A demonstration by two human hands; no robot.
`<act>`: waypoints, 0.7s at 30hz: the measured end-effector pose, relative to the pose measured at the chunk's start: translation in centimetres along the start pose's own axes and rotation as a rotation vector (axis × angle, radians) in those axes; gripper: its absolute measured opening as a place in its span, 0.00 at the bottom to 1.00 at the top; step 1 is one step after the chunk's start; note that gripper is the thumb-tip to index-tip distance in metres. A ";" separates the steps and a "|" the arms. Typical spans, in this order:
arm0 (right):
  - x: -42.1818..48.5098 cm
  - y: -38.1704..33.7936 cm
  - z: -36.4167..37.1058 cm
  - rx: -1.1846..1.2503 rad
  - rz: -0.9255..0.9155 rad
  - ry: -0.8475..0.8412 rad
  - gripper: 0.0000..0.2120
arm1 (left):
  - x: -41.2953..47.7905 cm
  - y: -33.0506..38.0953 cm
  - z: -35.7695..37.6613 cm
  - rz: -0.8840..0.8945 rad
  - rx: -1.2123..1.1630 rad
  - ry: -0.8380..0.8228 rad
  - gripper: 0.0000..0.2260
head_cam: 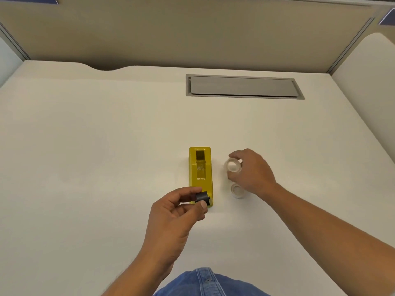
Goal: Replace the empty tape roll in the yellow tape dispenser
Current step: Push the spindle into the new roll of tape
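The yellow tape dispenser lies lengthwise on the white desk, its roll bay showing nothing inside. My left hand pinches a small black spool hub between thumb and fingers, just above the dispenser's near end. To the right, my right hand curls around a clear tape roll resting on the desk. A second, smaller whitish roll lies just nearer, beside my right wrist and untouched.
A grey cable-hatch lid is set into the desk at the back right. Beige partition walls close off the far side and the right. My blue shirt shows at the bottom edge.
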State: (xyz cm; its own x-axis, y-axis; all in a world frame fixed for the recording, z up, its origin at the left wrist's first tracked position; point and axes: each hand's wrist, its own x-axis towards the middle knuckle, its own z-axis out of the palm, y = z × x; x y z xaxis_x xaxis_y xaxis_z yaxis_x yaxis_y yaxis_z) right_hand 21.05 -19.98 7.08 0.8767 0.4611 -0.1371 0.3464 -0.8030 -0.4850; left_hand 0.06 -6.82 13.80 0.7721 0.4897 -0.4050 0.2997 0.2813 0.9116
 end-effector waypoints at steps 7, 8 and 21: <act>-5.1 -4.4 -4.2 0.720 -0.076 -0.032 0.18 | -0.7 1.3 -0.5 0.107 -0.036 -0.014 0.10; -6.2 -5.0 -4.5 0.794 -0.100 -0.069 0.17 | -0.9 1.5 -0.6 0.118 -0.047 -0.020 0.10; -11.6 -7.0 -5.1 0.997 -0.140 -0.199 0.23 | -1.1 2.7 0.2 0.211 0.077 -0.070 0.12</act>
State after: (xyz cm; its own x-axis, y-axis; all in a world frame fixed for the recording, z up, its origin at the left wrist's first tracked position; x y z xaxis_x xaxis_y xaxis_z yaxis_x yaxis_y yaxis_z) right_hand 10.16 -21.62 16.52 0.7472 0.6536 -0.1204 -0.0725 -0.1000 -0.9923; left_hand 0.19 -6.78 16.74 0.8583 0.4718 -0.2019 0.1679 0.1136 0.9792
